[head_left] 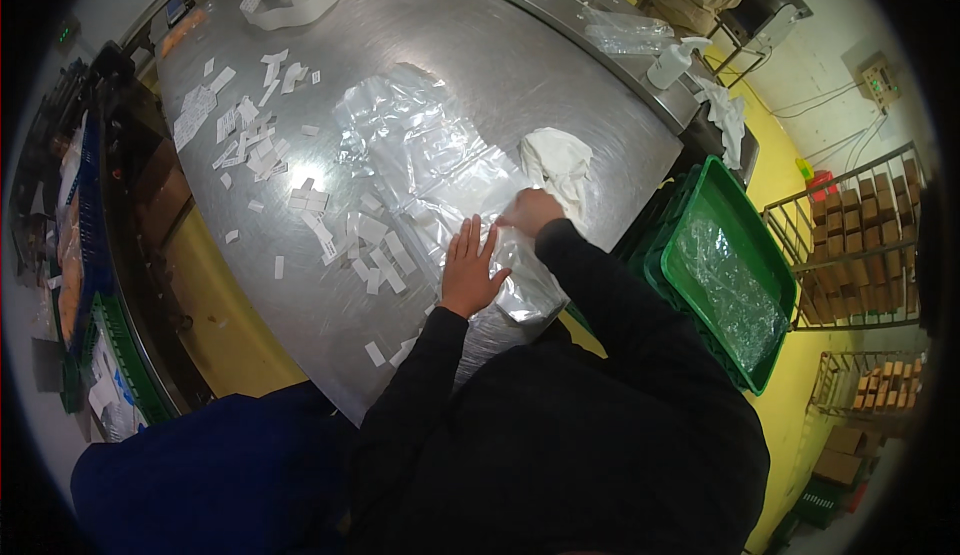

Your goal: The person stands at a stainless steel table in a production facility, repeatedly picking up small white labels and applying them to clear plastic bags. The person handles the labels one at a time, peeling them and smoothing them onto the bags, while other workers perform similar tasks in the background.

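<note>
Clear plastic bags (pixel 425 150) lie flat and overlapping across the middle of a steel table (pixel 430 30). My left hand (pixel 468 273) rests on the plastic near the table's front edge, palm down, fingers stretched out and thumb apart. Just right of it, my right hand (pixel 533 212) is closed and slightly blurred, its fingertips down on the bags; whatever it pinches is hidden. A crumpled white cloth (pixel 556 162) lies right behind that hand. Left of the bags, small white paper labels (pixel 260 150) are scattered, some reaching close to my left forearm.
Stacked green crates (pixel 690 195) stand off the table's right edge, clear film inside the top one. A spray bottle (pixel 672 63) is on the far right ledge. Racks of brown blocks (pixel 860 245) stand farther right. Blue clothing of another person (pixel 215 465) is close on my left.
</note>
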`<state>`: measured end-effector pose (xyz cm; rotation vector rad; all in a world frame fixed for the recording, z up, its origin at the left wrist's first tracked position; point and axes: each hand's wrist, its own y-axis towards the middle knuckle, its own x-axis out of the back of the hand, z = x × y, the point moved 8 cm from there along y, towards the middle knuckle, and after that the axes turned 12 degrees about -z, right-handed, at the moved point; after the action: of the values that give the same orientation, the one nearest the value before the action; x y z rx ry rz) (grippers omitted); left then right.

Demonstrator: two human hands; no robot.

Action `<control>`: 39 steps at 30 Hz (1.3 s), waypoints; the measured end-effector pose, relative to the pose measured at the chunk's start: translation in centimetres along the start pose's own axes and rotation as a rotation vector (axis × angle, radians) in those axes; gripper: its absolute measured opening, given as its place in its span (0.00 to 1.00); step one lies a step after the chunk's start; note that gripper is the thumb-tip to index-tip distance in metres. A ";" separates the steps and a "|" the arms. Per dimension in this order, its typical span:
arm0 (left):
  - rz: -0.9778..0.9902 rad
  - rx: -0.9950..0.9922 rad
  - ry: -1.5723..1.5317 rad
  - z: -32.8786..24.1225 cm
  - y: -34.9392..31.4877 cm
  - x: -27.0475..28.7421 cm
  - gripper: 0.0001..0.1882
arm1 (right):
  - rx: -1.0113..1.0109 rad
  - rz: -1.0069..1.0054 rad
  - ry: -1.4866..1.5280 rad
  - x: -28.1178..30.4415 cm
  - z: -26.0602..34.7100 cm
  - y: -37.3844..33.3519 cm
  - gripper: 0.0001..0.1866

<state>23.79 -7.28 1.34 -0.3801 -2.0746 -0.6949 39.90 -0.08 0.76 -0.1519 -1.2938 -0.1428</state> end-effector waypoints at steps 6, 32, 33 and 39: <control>-0.079 -0.037 0.003 -0.6 0.3 0.6 0.34 | -0.189 -0.191 0.392 2.3 -7.0 -1.0 0.17; -0.741 0.540 0.111 29.0 0.6 16.8 0.22 | -0.496 -0.557 1.133 3.9 -16.0 -12.2 0.06; -0.697 0.503 0.173 28.9 0.3 16.5 0.24 | -0.474 -0.545 1.128 4.2 -15.3 -11.6 0.07; -0.458 0.308 0.514 27.1 1.6 14.5 0.20 | -0.387 -0.481 1.135 5.7 -10.7 -9.6 0.07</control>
<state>-1.33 10.52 1.72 0.4238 -1.7346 -0.6361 49.70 -11.65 3.70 -0.0602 -0.1331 -0.7724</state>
